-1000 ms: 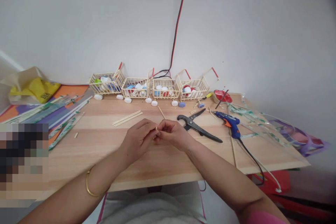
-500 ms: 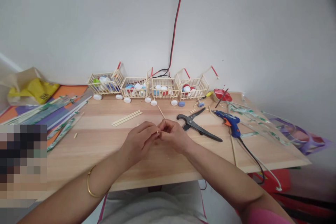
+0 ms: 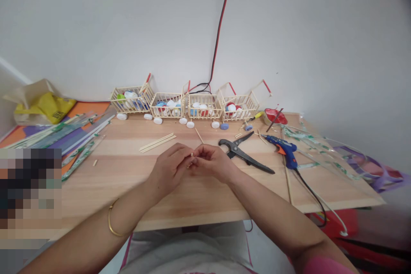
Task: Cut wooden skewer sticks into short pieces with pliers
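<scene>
My left hand [image 3: 169, 168] and my right hand [image 3: 213, 163] meet at the middle of the wooden table [image 3: 192, 192], fingertips pinched together on a small wooden stick piece [image 3: 192, 155] whose pale end shows between them. A loose stick [image 3: 198, 135] lies just beyond the hands. A few long sticks [image 3: 157, 142] lie to the upper left of them. Black cutters [image 3: 245, 156] rest to the right of my right hand.
Several small stick carts [image 3: 184, 105] filled with bottle caps line the wall. A blue glue gun [image 3: 285, 150] with its cable lies at right, near a red tape roll [image 3: 274, 117] and clear wrappers [image 3: 317, 154]. Coloured sheets and stick packs [image 3: 64, 135] sit left, beside a yellow bag [image 3: 43, 107].
Both hands stay pinched together on the small stick piece; fingers shift only slightly. The view moved a little.
</scene>
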A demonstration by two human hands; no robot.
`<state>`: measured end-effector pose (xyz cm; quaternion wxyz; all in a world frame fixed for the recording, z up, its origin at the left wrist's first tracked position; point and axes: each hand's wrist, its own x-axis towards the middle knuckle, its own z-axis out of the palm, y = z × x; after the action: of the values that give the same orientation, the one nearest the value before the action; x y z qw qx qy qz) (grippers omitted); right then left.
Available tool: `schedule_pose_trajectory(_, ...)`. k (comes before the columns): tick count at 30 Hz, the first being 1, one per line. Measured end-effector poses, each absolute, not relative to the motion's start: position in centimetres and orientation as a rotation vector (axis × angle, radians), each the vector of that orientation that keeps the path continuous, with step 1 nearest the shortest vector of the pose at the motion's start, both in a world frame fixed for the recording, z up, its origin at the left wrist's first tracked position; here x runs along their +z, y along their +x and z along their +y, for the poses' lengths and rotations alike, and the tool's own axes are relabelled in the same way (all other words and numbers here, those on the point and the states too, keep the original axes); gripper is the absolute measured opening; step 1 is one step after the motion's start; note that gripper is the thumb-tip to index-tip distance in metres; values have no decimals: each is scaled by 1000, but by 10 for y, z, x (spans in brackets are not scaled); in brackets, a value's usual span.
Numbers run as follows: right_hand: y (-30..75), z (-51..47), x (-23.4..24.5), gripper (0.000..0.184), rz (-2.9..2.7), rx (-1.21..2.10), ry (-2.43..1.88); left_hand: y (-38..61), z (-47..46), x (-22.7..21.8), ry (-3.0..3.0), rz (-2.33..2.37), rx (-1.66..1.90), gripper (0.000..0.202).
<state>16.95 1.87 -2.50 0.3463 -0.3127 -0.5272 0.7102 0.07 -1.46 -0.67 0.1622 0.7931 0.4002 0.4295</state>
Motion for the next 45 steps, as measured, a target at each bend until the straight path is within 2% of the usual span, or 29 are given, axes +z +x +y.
schedule_pose_trajectory(9,168,19,-30,13,-1343,1676,-895,5,-16,-3,2337,979,1294,16)
schedule_pose_trajectory(14,167,19,-28,14,-1250,1689,-930,3,-17,-5,2266,961,1320,17)
schedule_pose_trajectory(20,164,19,-24,28,-1026,1841,-737,3,-11,-10,1639,965,1341,10)
schedule_pose_trajectory(23,165,18,-22,29,-1041,1840,-672,7,-9,-12,1253,827,1313,9)
schedule_pose_trajectory(28,168,17,-23,26,-1121,1808,-623,10,-6,-14,929,692,1265,8)
schedule_pose_trajectory(40,171,12,-18,19,-1516,1567,-681,10,3,-13,706,827,1288,14)
schedule_pose_trajectory(43,174,4,-13,13,-1798,1651,-524,-2,14,-12,654,883,1450,15)
schedule_pose_trajectory(45,175,1,-10,10,-2019,1720,-444,-6,17,-12,683,884,1434,15)
